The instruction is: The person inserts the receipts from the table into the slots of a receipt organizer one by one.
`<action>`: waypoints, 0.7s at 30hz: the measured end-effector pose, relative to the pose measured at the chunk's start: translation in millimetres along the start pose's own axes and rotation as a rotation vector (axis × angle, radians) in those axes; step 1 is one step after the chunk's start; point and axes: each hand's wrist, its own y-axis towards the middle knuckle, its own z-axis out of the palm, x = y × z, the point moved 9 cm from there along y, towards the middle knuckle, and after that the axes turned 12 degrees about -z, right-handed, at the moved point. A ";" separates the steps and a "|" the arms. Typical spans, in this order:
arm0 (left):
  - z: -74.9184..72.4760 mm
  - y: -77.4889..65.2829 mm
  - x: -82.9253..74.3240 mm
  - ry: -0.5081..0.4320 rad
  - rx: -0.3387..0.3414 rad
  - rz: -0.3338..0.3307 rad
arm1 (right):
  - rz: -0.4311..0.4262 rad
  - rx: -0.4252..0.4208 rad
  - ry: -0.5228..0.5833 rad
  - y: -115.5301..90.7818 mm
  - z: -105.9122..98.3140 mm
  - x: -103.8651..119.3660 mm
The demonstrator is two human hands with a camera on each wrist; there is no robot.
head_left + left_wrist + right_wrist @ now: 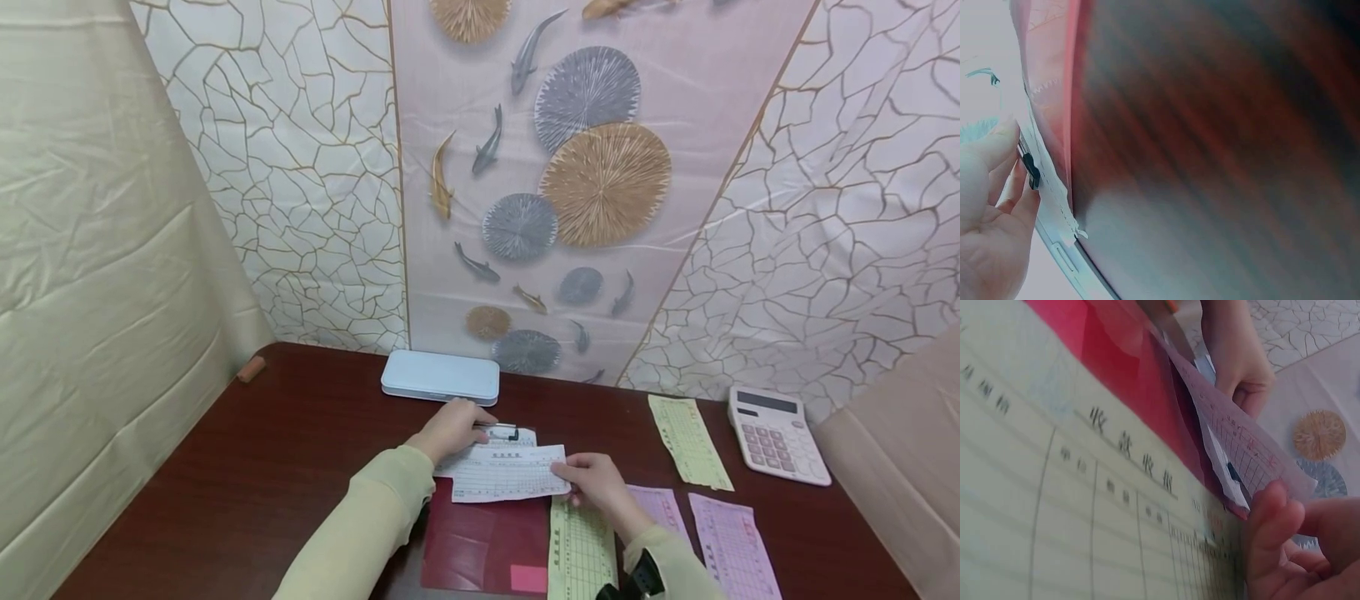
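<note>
A red clip folder point(453, 542) lies on the dark table, with a metal clip point(513, 432) at its far end. My left hand point(453, 429) pinches that clip between thumb and fingers; in the left wrist view the clip's black end point(1032, 172) shows beside the fingertips. White printed paper lies beneath the clip. My right hand point(600, 487) pinches the right edge of a white receipt slip point(510, 477), which spans the folder's upper part. In the right wrist view this slip point(1254, 453) stands tilted up from the folder. Partly under the right forearm lies a yellow-green receipt point(581, 550).
Two pink receipts point(738, 542) lie at the right, one partly covered by the right arm. Farther back are another yellow-green receipt point(688, 442) and a calculator point(776, 437). A pale blue case point(440, 373) stands at the back edge, a small brown block point(251, 368) at the far left corner.
</note>
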 end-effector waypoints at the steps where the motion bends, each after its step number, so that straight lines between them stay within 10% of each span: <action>1: -0.3 -0.1 -0.1 0.001 -0.001 0.001 | -0.001 0.004 0.006 0.2 1.9 0.7; 21: -0.6 1.2 2.5 -0.008 -0.003 0.011 | 0.038 0.061 0.003 9.7 32.5 7.5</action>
